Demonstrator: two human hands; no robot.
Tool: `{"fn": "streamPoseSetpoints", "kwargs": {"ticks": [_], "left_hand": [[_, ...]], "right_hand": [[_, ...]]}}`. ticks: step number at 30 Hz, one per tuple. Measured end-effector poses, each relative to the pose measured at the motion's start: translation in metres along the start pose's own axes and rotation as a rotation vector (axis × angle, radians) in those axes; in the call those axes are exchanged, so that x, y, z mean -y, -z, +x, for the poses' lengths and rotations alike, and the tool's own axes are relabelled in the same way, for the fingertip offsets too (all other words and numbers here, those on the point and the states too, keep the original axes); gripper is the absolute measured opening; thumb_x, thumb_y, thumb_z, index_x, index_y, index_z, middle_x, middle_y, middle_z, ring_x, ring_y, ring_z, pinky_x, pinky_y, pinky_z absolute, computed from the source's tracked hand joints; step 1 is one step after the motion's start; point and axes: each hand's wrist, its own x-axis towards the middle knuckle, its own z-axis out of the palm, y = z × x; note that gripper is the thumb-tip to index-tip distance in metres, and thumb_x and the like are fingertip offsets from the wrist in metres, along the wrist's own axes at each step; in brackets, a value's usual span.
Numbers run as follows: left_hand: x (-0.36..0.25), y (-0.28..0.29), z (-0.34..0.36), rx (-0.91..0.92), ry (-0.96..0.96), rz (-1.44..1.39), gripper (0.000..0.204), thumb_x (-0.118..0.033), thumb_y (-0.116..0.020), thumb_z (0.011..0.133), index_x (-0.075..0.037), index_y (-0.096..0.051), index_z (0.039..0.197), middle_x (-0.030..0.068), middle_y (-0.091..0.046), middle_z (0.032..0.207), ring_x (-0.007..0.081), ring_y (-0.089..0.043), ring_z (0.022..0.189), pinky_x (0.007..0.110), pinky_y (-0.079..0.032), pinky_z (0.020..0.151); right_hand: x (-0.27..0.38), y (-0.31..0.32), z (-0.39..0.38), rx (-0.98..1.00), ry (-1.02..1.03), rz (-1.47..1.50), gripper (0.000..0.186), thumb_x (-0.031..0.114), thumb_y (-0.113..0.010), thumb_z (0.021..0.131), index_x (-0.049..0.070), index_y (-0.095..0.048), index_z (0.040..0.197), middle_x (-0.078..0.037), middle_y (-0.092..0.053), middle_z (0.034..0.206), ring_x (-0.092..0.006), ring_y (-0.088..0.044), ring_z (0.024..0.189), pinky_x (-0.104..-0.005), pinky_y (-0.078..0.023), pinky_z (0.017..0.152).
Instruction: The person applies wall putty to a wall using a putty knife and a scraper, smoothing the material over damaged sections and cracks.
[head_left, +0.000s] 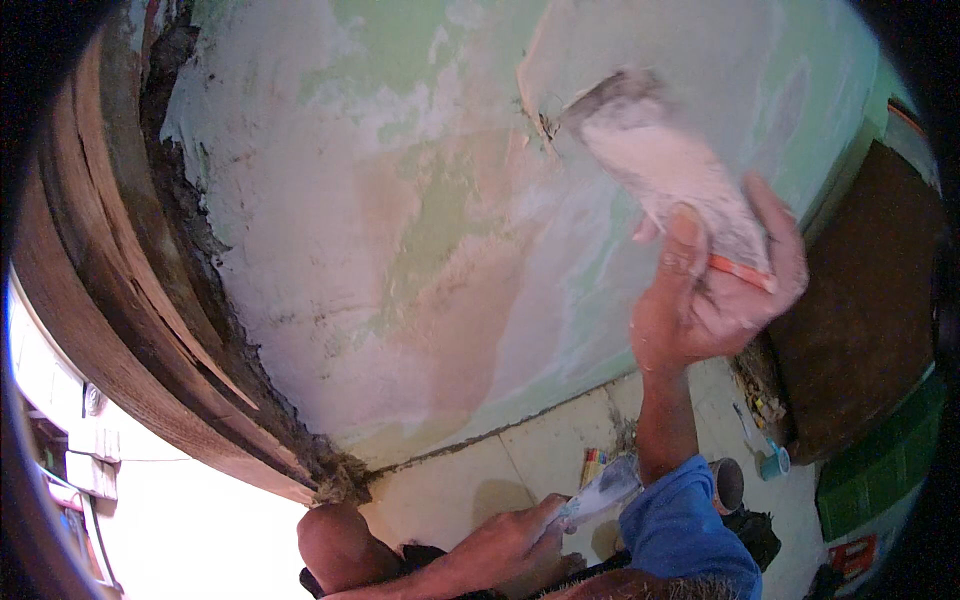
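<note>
My right hand (720,285) is raised against the patchy wall (440,220). It grips a broad, flat scraper (670,165), thumb on its face and fingers behind. White putty coats the scraper, and an orange strip shows at the end in my palm. Its far end is blurred near a chipped spot in the wall; whether it touches I cannot tell. Low down, my left hand (520,545) is closed round a putty knife (603,493), whose whitish, smeared blade points up and right, beside my blue right sleeve.
A rough-edged wooden door frame (130,270) runs along the left, with a bright opening beyond. Pale floor tiles (450,480) meet the wall's foot. To the right are a brown panel (860,300), a green crate-like object (885,455), a teal cup (774,462) and a cylindrical container (728,485).
</note>
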Motion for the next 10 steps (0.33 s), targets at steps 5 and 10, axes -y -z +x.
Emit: {"fn": "streamPoseSetpoints", "kwargs": {"ticks": [5, 10], "left_hand": [[-0.001, -0.001, 0.001, -0.005, 0.001, 0.001, 0.026, -0.022, -0.046, 0.099, -0.004, -0.044, 0.118, 0.0267, -0.063, 0.09, 0.0458, -0.062, 0.081, 0.051, -0.049, 0.071], [0.001, -0.004, 0.0, -0.066, -0.05, 0.009, 0.027, -0.023, -0.046, 0.099, -0.005, -0.044, 0.119, 0.0269, -0.064, 0.092, 0.0449, -0.063, 0.082, 0.05, -0.05, 0.072]], "right_hand": [[-0.005, 0.003, 0.009, 0.175, 0.153, -0.182, 0.053, 0.007, -0.066, 0.087, -0.01, -0.031, 0.123, -0.024, -0.047, 0.113, -0.028, -0.06, 0.089, -0.0326, -0.056, 0.068], [0.003, -0.01, 0.012, -0.024, 0.004, -0.082, 0.056, 0.009, -0.067, 0.087, -0.011, -0.03, 0.124, -0.026, -0.048, 0.111, -0.0296, -0.061, 0.088, -0.0335, -0.057, 0.062]]}}
